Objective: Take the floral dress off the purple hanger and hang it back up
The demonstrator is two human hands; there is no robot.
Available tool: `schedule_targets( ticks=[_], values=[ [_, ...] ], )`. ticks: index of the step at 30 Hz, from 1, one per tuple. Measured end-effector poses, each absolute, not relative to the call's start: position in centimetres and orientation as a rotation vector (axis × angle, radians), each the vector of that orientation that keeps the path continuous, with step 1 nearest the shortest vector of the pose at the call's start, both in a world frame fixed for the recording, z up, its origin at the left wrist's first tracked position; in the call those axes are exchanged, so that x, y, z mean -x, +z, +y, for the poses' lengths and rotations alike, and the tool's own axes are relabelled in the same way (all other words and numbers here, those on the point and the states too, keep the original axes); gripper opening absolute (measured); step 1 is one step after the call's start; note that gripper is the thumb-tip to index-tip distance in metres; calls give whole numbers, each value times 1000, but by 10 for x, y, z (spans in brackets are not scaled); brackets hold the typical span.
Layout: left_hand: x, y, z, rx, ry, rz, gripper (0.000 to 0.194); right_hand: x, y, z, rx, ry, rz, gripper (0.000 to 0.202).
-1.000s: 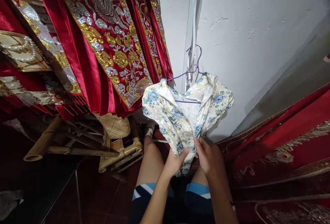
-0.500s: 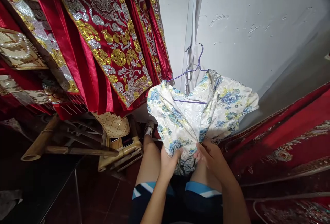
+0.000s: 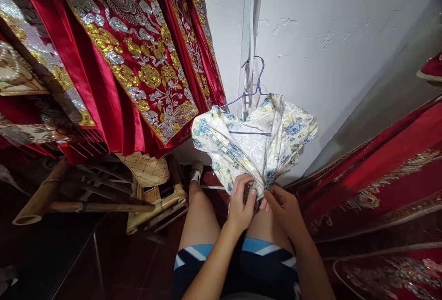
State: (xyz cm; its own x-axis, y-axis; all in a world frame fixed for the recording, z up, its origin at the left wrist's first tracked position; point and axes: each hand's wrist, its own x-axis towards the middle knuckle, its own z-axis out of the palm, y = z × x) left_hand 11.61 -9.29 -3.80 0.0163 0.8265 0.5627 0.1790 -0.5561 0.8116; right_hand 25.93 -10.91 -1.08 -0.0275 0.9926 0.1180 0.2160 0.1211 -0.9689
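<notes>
A white garment with blue and yellow flowers (image 3: 224, 148) hangs on a purple wire hanger (image 3: 259, 79) in front of the wall. Its two front edges cross in a V low on the chest. My left hand (image 3: 242, 203) pinches the cloth at the lower front, thumb against fingers. Close beside it, my right hand (image 3: 281, 203) is closed on the garment's other front edge. The lower part of the garment is bunched and mostly hidden behind my hands.
Red costumes with gold and silver sequins (image 3: 148, 74) hang at the left. Further red embroidered cloth (image 3: 386, 185) hangs along the right. A bamboo chair (image 3: 155, 208) with a quilted cream cloth (image 3: 147, 170) stands at lower left. A pale vertical pole (image 3: 250, 24) runs up the white wall (image 3: 317, 24).
My left hand has moved from the garment's left side in to the middle, beside my right hand. The sleeve on the right has folded inward. The view has shifted slightly.
</notes>
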Motion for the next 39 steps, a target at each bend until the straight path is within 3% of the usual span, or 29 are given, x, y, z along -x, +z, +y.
schedule_targets(
  ticks=[5,10,13,16,20,24,29,36,39],
  values=[
    [-125,-33,-93,-1797,1447,976,7,-278,-13,-108,1270,1026,-1460,40],
    [-132,-32,-98,-1694,1358,1031,14,-292,-9,-103,1364,963,-1636,40],
    [-136,-34,-99,-1561,1414,1028,5,-293,-6,-101,1346,951,-1671,40],
    [-139,-36,-96,-1523,1428,1038,13,-294,-3,-100,1312,982,-1690,38],
    [-143,-35,-91,-1541,1389,1037,3,-304,7,-97,1351,821,-1827,39],
    [-143,-29,-92,-1593,1436,1078,6,-316,24,-85,1379,620,-2038,36],
    [-136,-30,-95,-1590,1469,1115,7,-312,67,-44,1274,551,-2188,31],
    [-121,-56,-98,-1606,1430,1217,6,-282,177,39,970,242,-2136,34],
    [-112,-61,-96,-1704,1368,1237,10,-275,191,52,1019,119,-2074,31]
  ],
)
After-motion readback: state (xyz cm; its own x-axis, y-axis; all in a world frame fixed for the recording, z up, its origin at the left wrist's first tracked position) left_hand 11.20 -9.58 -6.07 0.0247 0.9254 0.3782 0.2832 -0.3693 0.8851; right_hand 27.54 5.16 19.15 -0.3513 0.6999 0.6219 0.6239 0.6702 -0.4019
